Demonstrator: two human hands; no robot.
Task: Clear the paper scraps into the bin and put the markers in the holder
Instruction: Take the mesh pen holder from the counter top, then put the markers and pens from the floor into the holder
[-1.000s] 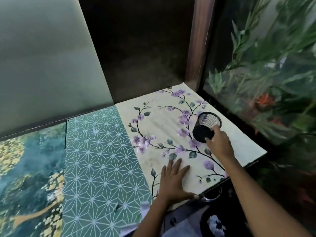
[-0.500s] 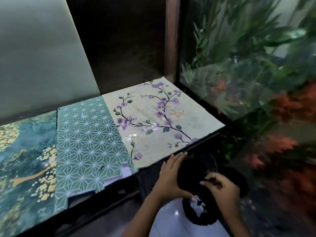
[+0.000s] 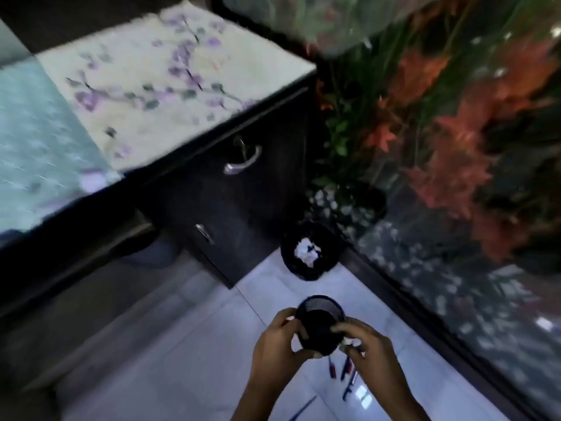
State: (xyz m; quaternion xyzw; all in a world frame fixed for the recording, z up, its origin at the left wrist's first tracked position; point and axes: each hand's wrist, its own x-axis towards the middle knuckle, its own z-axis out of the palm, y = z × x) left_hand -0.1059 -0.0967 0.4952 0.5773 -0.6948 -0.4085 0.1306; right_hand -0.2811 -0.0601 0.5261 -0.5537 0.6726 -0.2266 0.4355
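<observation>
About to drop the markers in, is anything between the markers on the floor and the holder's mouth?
Nothing visible. The holder, held in both the left hand and right hand, has an uncovered mouth, and the markers lie on bare tile just below it.

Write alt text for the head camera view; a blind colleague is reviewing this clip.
Two hands, left hand and right hand, hold a black mesh holder above a pale tiled floor where several markers lie. Beyond, a black bin containing white paper scraps stands beside a dark drawer cabinet.
</observation>
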